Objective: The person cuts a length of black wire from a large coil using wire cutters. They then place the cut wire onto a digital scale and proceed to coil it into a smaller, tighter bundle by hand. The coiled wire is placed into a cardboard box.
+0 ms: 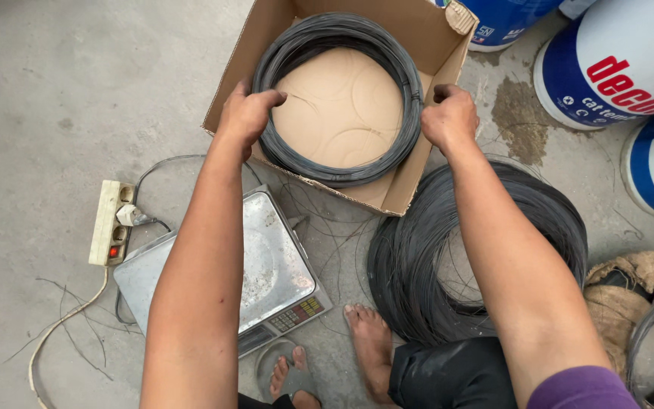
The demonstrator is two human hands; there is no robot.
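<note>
A dark coil of thin wire (387, 53) lies flat inside an open cardboard box (251, 45) on the concrete floor. My left hand (245, 115) grips the coil's left side at the box's near-left edge. My right hand (450, 115) is closed on the coil's right side, at the box's right wall. A larger loose coil of dark wire (539, 220) lies on the floor under my right forearm.
A metal-topped digital scale (274, 265) sits below my left arm, beside a white power strip (111, 222) with a plugged cable. Blue-and-white paint buckets (607, 68) stand at the top right. Bare feet (369, 341) and a sack-wrapped bundle (630, 295) are near.
</note>
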